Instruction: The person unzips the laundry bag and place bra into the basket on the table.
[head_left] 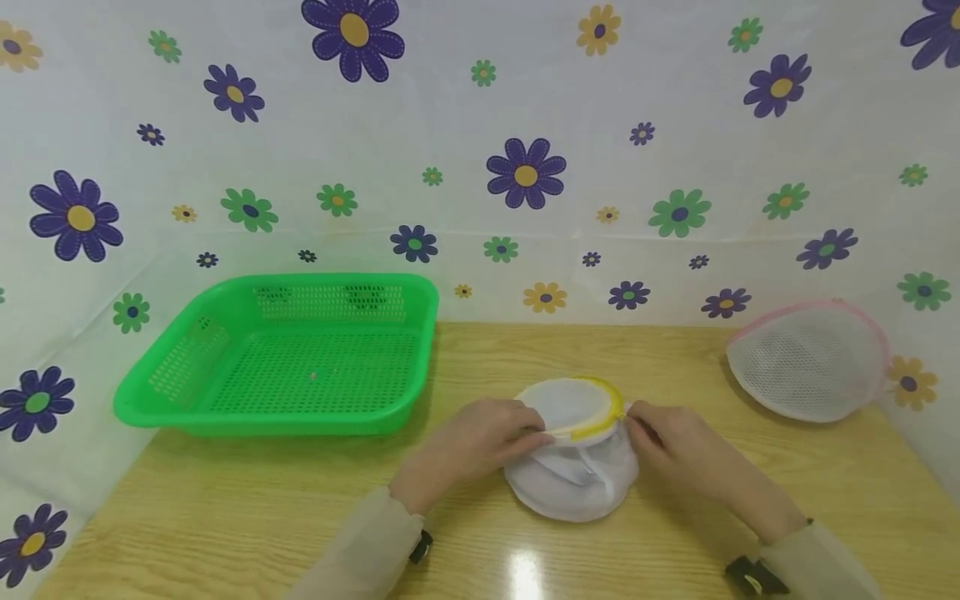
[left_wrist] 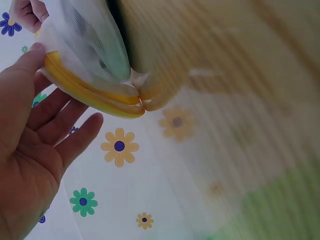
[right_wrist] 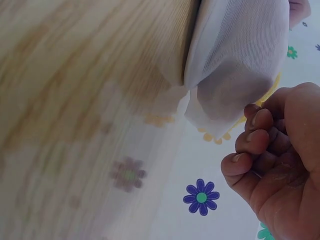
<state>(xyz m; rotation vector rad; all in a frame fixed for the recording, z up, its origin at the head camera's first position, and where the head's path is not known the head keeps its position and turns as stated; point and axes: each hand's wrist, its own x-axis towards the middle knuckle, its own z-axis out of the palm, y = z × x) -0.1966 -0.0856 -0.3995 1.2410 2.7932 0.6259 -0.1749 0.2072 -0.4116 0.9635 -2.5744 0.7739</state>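
left hand [head_left: 489,435]: gripping white mesh bag [head_left: 562,496]
right hand [head_left: 677,440]: pinching at yellow zip [head_left: 617,399]
zip progress: cannot tell how far closed
pink-trimmed mesh [head_left: 810,367]: untouched

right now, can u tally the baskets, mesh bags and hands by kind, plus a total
Baskets: 1 (green basket)
Mesh bags: 2 (yellow-trimmed bag, pink-trimmed bag)
Hands: 2 (left hand, right hand)
Total: 5
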